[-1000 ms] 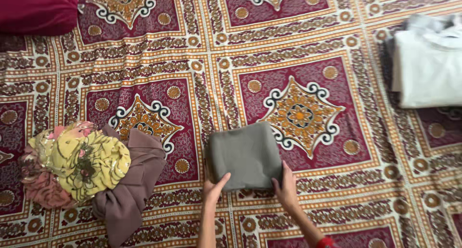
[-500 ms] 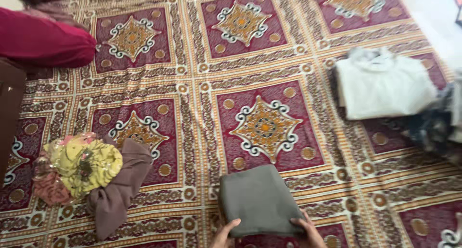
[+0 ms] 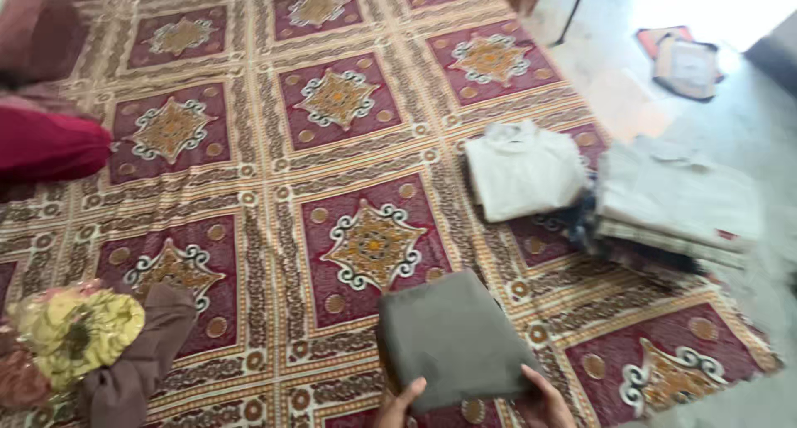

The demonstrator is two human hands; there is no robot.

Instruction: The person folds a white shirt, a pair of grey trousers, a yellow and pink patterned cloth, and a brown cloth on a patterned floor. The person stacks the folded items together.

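Grey-green folded cloth (image 3: 452,338), one smooth square bundle, lying on patterned red bedsheet (image 3: 274,171), left hand (image 3: 398,403) and right hand (image 3: 544,399) gripping its near corners, two folded piles (image 3: 614,187) sitting beyond, right.

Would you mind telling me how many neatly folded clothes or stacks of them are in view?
3: the grey folded cloth held by both hands at bottom centre, the white folded garment to the right, and a folded stack further right, which may hide more.
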